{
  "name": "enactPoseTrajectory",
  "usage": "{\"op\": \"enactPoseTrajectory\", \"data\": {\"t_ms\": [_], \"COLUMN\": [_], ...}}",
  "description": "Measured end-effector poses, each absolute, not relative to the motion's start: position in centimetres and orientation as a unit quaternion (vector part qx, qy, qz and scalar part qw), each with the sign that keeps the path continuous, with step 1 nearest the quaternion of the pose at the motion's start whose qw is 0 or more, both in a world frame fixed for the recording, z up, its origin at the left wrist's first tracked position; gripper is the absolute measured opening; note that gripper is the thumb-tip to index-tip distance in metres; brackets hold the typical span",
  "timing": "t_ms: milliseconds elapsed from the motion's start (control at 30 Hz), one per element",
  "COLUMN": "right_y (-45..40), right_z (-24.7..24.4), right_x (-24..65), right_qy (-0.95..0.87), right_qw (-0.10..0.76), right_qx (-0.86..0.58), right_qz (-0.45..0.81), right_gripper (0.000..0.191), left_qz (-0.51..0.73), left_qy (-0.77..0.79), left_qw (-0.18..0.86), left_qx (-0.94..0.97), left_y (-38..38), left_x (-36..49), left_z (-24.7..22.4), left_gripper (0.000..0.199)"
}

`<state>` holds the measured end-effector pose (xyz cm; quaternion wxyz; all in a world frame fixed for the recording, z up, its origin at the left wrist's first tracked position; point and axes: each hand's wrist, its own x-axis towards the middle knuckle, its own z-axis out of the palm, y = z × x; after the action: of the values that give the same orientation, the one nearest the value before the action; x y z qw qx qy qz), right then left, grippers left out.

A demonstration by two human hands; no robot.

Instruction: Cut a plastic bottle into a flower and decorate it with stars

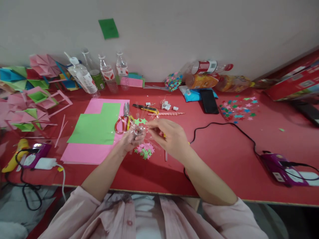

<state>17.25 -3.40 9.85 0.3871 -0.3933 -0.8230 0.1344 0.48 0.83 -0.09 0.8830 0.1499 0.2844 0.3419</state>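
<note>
My left hand point(132, 137) is closed around a clear plastic bottle neck point(138, 130), its round opening facing up. Thin clear strips seem to splay out from it, and green paper stars point(140, 121) show at its far side. Close by on the right, my right hand point(170, 134) has thumb and forefinger pinched together at the strips; what lies between the fingertips is too small to make out. Just below the hands is a small heap of pink and green paper stars point(145, 150). Red-handled pliers point(122, 123) lie beside my left hand.
Green paper point(94, 127) lies on pink sheets point(82, 153) to the left. A utility knife point(147, 108), a phone point(209, 101) and loose stars point(239, 108) lie farther back. Bottles point(108, 73) line the wall. A black cable point(224, 124) crosses the red table point(214, 159).
</note>
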Motion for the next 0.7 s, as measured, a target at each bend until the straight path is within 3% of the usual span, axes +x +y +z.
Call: {"op": "enactPoseTrajectory", "data": {"t_ms": [700], "right_y": [-3.5], "right_z": [10.7], "right_x": [17.9], "right_qy": [-0.855], "right_qw": [0.346], "right_qx": [-0.36], "right_qz": [0.145], "right_gripper": [0.019], "left_qz": [0.327], "left_qy": [0.291], "left_qw": [0.883], "left_qx": [0.168], "left_y": [0.8], "left_x": [0.6], "left_z": [1.0], "left_gripper": [0.045]}}
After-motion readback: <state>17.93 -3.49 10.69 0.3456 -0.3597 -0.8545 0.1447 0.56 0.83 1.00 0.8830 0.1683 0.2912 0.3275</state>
